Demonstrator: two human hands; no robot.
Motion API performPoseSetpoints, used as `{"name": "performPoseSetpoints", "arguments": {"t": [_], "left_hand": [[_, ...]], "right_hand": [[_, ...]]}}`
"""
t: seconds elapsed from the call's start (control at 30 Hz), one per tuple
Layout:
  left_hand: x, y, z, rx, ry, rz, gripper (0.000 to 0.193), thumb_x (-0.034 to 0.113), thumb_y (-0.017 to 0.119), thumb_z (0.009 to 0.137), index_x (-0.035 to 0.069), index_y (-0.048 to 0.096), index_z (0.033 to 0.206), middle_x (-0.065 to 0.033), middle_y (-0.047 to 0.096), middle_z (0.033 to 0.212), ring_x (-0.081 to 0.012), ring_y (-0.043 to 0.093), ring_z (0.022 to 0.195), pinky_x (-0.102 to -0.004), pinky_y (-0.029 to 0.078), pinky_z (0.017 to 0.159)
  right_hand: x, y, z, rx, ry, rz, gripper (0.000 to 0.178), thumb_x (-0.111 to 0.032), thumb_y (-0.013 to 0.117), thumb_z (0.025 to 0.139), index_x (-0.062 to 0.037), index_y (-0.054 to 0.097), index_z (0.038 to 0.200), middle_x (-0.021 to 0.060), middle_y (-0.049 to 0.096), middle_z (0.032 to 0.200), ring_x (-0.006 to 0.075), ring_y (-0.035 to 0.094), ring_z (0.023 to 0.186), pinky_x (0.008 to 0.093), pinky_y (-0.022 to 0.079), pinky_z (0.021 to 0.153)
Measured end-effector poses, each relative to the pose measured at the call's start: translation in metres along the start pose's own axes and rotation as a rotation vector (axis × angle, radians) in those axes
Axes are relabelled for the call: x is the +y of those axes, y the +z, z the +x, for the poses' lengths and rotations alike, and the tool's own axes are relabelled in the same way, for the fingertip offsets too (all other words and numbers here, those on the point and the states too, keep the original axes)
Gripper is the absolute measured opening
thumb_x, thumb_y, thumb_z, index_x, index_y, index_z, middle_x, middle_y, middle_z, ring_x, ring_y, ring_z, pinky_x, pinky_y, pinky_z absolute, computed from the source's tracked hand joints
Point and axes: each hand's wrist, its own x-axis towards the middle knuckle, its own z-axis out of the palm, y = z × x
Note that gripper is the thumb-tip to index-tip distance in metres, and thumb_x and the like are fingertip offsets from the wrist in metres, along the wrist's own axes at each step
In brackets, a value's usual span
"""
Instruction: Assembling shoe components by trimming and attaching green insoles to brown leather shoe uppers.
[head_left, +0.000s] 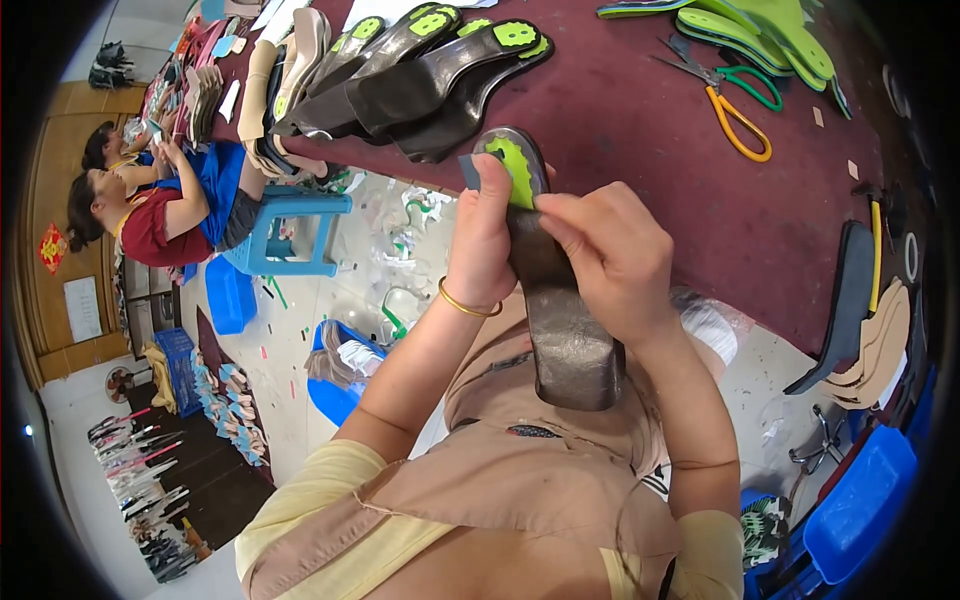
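A dark brown, leather-covered shoe sole (568,335) is held in front of my body, its far end over the table edge. That end has a bright green patch (522,172) with a scalloped border. My left hand (482,240) grips the sole from the left side, thumb up along the edge by a small grey-blue flap (468,172). Thumb and forefinger of my right hand (622,262) pinch at the right edge beside the patch. Whether they hold loose material there is too small to tell. Several similar brown soles (420,90) lie piled at the table's far left.
Scissors (722,95) with orange and green handles lie on the dark red table (640,130). Green soles (765,35) are stacked at the far right; beige insoles (875,350) and a hammer (875,250) sit at the right edge. Two people work at left near a blue stool (300,235).
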Motion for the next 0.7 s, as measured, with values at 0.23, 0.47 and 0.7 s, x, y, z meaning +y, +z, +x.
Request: {"name": "performPoseSetpoints", "arguments": {"t": [0.23, 0.47, 0.7], "left_hand": [[0.004, -0.011, 0.008, -0.197, -0.071, -0.133, 0.074, 0.077, 0.035, 0.074, 0.007, 0.054, 0.089, -0.004, 0.057, 0.087, -0.0116, 0.055, 0.073, -0.0262, 0.046, 0.066], [-0.029, 0.031, 0.002, -0.425, -0.171, -0.09, 0.075, 0.077, 0.028, 0.075, 0.011, 0.048, 0.105, 0.0, 0.052, 0.081, -0.0086, 0.053, 0.064, -0.0203, 0.042, 0.05], [-0.031, 0.032, 0.013, -0.551, -0.147, 0.054, 0.069, 0.065, 0.021, 0.087, 0.004, 0.047, 0.105, -0.0049, 0.058, 0.082, -0.0118, 0.061, 0.068, -0.0241, 0.05, 0.062]], "right_hand": [[0.0, 0.004, 0.017, -0.044, 0.542, 0.715, 0.043, -0.013, 0.077, 0.069, -0.0062, 0.055, 0.105, 0.0004, 0.055, 0.079, 0.0136, 0.054, 0.076, 0.0266, 0.044, 0.066], [0.037, -0.022, 0.013, -0.274, 0.643, 0.894, 0.108, -0.042, 0.085, 0.053, 0.0005, 0.031, 0.136, 0.0034, 0.04, 0.123, 0.0151, 0.055, 0.1, 0.0257, 0.044, 0.087], [0.055, -0.045, 0.024, -0.261, 0.667, 0.617, 0.075, -0.046, 0.078, 0.065, -0.0001, 0.047, 0.116, 0.0013, 0.053, 0.1, 0.0065, 0.051, 0.074, 0.0177, 0.041, 0.06]]}}
